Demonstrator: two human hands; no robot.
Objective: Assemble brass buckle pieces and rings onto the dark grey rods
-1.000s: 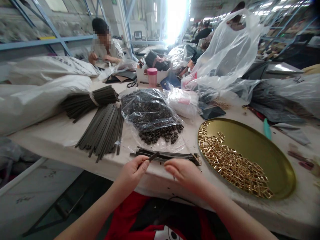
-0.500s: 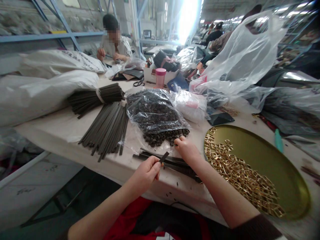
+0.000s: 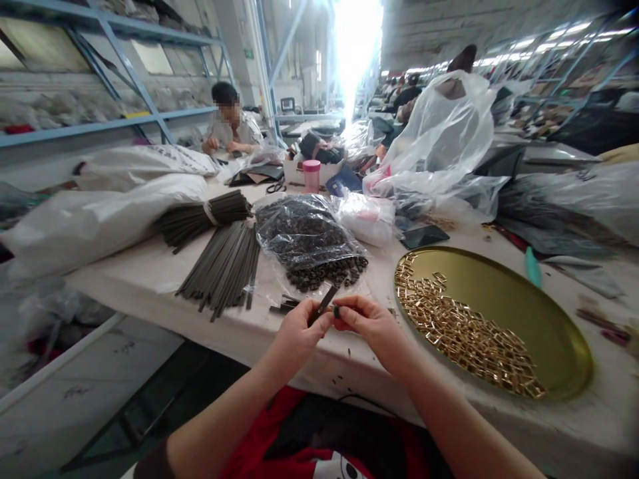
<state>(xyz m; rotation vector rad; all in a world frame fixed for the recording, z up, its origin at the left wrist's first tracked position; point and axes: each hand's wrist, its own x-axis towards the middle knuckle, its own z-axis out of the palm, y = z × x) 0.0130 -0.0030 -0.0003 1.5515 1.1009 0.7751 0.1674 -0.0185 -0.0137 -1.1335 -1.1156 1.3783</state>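
My left hand (image 3: 299, 331) is closed on a dark flat strap (image 3: 327, 299), whose end sticks up past the fingers. Close against it, my right hand (image 3: 372, 326) pinches a small dark loop (image 3: 336, 311) between thumb and fingertips. Just beyond both hands, many similar loops (image 3: 327, 274) spill from the mouth of a clear plastic bag (image 3: 302, 229). More dark straps (image 3: 282, 306) lie on the table, partly hidden behind my left hand. To the left are a fanned pile of straps (image 3: 222, 269) and a tied bundle (image 3: 232, 207).
A gold oval tray (image 3: 539, 306) with many gold buckles (image 3: 474, 339) stands at the right. White sacks (image 3: 124, 213) lie along the left. A pink-lidded jar (image 3: 311, 176), scissors (image 3: 275, 186) and plastic bags (image 3: 439, 133) fill the back. Another person (image 3: 232, 126) sits across the table.
My right hand has come back from the loose loops to my left hand, with a small loop in its fingers. The left hand still holds the strap. The camera view has shifted.
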